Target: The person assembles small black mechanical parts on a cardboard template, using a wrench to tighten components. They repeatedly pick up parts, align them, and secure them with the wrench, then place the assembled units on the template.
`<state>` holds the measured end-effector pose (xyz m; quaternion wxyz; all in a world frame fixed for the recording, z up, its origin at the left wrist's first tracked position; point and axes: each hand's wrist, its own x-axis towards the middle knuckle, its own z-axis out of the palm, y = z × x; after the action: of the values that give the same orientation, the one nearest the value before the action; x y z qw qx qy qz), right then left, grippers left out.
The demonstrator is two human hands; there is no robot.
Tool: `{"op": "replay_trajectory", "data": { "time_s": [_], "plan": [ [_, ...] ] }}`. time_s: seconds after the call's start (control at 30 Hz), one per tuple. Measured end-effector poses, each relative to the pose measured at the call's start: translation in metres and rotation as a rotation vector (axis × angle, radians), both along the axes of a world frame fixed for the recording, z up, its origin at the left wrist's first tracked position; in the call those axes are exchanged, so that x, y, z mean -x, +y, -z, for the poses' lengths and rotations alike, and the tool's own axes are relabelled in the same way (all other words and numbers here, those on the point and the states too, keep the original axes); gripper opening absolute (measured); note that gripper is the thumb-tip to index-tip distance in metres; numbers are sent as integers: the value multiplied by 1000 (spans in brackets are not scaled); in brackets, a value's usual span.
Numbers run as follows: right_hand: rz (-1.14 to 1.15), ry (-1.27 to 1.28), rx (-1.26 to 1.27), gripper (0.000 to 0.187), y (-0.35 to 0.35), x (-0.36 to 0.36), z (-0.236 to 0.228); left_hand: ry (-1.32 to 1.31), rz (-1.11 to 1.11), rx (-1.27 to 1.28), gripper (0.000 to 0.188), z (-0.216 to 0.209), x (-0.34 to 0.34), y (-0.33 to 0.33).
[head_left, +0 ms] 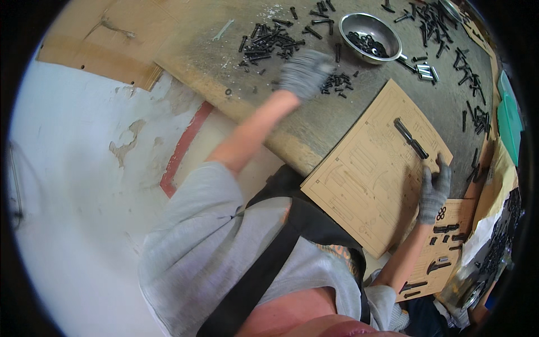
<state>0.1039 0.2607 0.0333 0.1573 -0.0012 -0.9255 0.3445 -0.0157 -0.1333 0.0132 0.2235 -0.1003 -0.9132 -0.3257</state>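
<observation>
My left hand (pixel 306 73), in a grey knit glove, is over the table between a pile of long black bolts (pixel 269 42) and a cluster of short black screws (pixel 337 83). Motion smears its fingers, so what they hold, if anything, is hidden. My right hand (pixel 435 191), gloved the same way, rests at the right edge of a brown cardboard sheet (pixel 359 185) printed with line drawings. Its fingers are stretched out and hold nothing visible. Just beyond the fingertips, long black bolts (pixel 411 138) lie side by side on the sheet.
A steel bowl (pixel 370 28) of black rings stands at the far side, with silver cylinders (pixel 426 73) to its right. Black bolts (pixel 431 25) lie scattered along the right. A small wrench (pixel 223 29) lies far left. Another card (pixel 429 281) carrying black parts is at lower right.
</observation>
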Motion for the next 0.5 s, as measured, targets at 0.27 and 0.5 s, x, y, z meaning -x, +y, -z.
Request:
{"op": "replay_trajectory", "data": {
  "time_s": [0.27,0.5],
  "plan": [
    [-19,54,163,27,-20,-26,-4,-210,-320,479,70,12,-34,-87],
    [-127,19,64,19,-59,-28,-29,-220,-187,412,53,31,0,-32]
  ]
}}
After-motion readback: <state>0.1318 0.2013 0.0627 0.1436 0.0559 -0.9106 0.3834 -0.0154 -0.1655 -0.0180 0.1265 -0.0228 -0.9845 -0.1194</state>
